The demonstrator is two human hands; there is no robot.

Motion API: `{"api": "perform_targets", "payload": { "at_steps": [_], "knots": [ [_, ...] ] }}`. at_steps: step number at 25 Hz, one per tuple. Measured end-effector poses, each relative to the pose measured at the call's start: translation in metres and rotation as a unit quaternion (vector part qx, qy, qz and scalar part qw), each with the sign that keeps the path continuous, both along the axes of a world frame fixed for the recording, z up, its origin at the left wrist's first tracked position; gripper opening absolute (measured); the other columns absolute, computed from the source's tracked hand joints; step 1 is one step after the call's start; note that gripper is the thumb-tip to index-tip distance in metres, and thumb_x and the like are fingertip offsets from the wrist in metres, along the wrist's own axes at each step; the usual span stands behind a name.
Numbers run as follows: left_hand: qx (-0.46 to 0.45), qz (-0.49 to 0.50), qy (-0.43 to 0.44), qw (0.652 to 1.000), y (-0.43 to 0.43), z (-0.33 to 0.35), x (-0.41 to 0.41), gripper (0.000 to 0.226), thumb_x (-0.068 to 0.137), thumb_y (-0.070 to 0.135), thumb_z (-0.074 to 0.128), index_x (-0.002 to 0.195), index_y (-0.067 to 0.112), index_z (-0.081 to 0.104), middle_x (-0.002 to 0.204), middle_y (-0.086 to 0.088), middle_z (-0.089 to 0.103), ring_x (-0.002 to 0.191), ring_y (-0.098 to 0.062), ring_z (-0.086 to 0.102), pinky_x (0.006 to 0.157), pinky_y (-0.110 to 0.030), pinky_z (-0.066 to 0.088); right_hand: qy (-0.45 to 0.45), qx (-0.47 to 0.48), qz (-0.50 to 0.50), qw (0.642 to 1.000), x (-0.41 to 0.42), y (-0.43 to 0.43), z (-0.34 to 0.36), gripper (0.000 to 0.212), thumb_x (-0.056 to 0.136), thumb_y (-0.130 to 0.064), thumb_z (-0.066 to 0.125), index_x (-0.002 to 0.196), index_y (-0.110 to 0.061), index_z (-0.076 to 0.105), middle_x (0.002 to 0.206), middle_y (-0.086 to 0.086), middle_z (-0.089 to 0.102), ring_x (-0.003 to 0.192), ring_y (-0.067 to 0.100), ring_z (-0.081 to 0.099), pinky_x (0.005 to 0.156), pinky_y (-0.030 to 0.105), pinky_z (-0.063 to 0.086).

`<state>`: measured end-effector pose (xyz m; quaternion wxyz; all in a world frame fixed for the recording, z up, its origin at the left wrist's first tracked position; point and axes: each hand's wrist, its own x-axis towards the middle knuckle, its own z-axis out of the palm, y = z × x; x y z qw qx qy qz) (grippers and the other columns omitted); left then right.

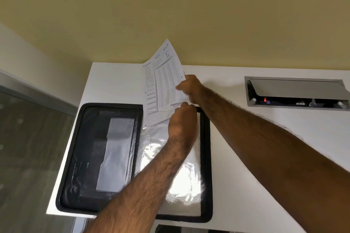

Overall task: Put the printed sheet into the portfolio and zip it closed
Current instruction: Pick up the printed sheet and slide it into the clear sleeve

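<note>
Portfolio lies open flat on the white desk, lower centre-left of frame, black zip edge all round. Its left half is a dark inner panel with a grey pocket; the right half holds a clear plastic sleeve, glossy and wrinkled.

Printed sheet is mid-frame, standing up out of the sleeve's top end, tilted, its top corner reaching up over the yellow wall. The lower edge looks tucked into the sleeve mouth; most of the page is outside it. Dense table print on it, with punch holes down the left margin.

My right hand is closed on the sheet's right edge, thumb on the front face, fingers behind. My left hand is at the sleeve's top edge just below the other hand, fingertips touching the sheet's bottom right corner. It looks pinched there, but I can't tell whether it has the paper, the plastic, or both. My left forearm crosses over the sleeve.

A cable box with its lid tipped open is set into the desk at right, well apart from the portfolio.
</note>
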<state>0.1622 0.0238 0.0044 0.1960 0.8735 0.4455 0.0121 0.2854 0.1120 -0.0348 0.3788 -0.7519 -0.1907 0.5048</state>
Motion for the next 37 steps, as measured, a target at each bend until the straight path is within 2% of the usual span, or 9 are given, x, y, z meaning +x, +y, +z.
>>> {"api": "perform_targets", "payload": {
  "at_steps": [6,10,16,20,24,31,34,36,37],
  "knots": [
    [0.037,0.008,0.049,0.998,-0.021,0.004,0.004,0.028,0.086,0.010,0.074,0.114,0.014,0.068,0.100,-0.002,0.068,0.084,-0.018,0.071,0.065,-0.027,0.055,-0.028,-0.017,0.004,0.999,-0.003,0.003,0.001,0.037,0.089,0.002,0.067,0.125,-0.001,0.062,0.122,0.016,0.067,0.090,0.031,0.065,0.056,0.028,0.052],
    [0.026,0.033,0.015,0.999,-0.014,0.006,0.009,0.020,0.085,0.010,0.075,0.104,0.013,0.069,0.091,-0.001,0.069,0.075,-0.015,0.070,0.062,-0.026,0.057,-0.076,-0.039,0.024,0.996,-0.005,0.006,-0.004,0.034,0.089,-0.002,0.066,0.123,0.000,0.062,0.120,0.017,0.068,0.095,0.032,0.067,0.073,0.034,0.059],
    [-0.021,0.090,-0.086,0.992,0.003,0.007,0.013,0.021,0.099,0.009,0.055,0.114,0.007,0.069,0.104,-0.009,0.071,0.089,-0.024,0.071,0.078,-0.033,0.057,-0.113,-0.052,0.083,0.989,0.001,0.008,0.000,0.042,0.089,-0.007,0.070,0.129,0.002,0.058,0.129,0.017,0.064,0.113,0.033,0.064,0.088,0.032,0.055],
    [-0.045,0.068,-0.065,0.995,0.023,-0.009,0.014,0.022,0.098,0.008,0.050,0.101,0.003,0.071,0.097,-0.012,0.071,0.084,-0.025,0.069,0.072,-0.031,0.055,-0.111,-0.039,0.121,0.986,0.003,0.008,0.003,0.045,0.087,0.000,0.069,0.131,0.000,0.058,0.128,0.017,0.063,0.111,0.033,0.063,0.084,0.035,0.056],
    [-0.158,0.000,-0.031,0.987,0.052,-0.005,0.018,0.016,0.092,0.006,0.064,0.103,0.001,0.075,0.102,-0.013,0.074,0.093,-0.027,0.071,0.087,-0.039,0.057,-0.113,0.000,0.151,0.982,0.009,-0.001,0.007,0.046,0.078,0.001,0.065,0.124,0.000,0.062,0.119,0.018,0.067,0.107,0.035,0.065,0.083,0.040,0.059],
    [-0.201,-0.002,-0.019,0.979,0.059,-0.005,0.028,0.021,0.097,0.002,0.056,0.112,-0.004,0.070,0.113,-0.017,0.071,0.104,-0.027,0.068,0.064,-0.017,0.047,-0.047,0.007,0.182,0.982,0.021,-0.005,-0.001,0.062,0.054,-0.007,0.065,0.116,0.002,0.064,0.109,0.020,0.070,0.099,0.037,0.070,0.084,0.055,0.060],
    [-0.178,0.024,-0.034,0.983,0.056,-0.006,0.032,0.022,0.096,0.001,0.055,0.112,-0.005,0.068,0.112,-0.018,0.072,0.102,-0.030,0.068,0.060,-0.023,0.046,-0.031,-0.021,0.197,0.980,0.020,-0.010,0.008,0.045,0.062,-0.003,0.070,0.106,0.004,0.066,0.101,0.024,0.070,0.090,0.038,0.071,0.078,0.050,0.061],
    [-0.181,0.032,-0.069,0.981,0.054,-0.012,0.029,0.018,0.093,0.001,0.058,0.105,-0.004,0.070,0.105,-0.020,0.072,0.094,-0.031,0.069,0.054,-0.014,0.042,-0.038,-0.064,0.193,0.978,0.019,-0.015,0.011,0.009,0.074,0.006,0.066,0.082,0.003,0.062,0.078,0.020,0.065,0.069,0.031,0.065,0.061,0.037,0.055],
    [-0.186,0.029,-0.077,0.979,0.052,-0.015,0.026,0.017,0.093,0.001,0.058,0.102,-0.003,0.072,0.103,-0.018,0.073,0.092,-0.028,0.069,0.059,-0.010,0.043,-0.039,-0.086,0.182,0.979,0.020,-0.017,0.010,0.011,0.080,0.009,0.061,0.075,0.000,0.057,0.070,0.016,0.059,0.064,0.028,0.058,0.056,0.033,0.048]
  ]
}}
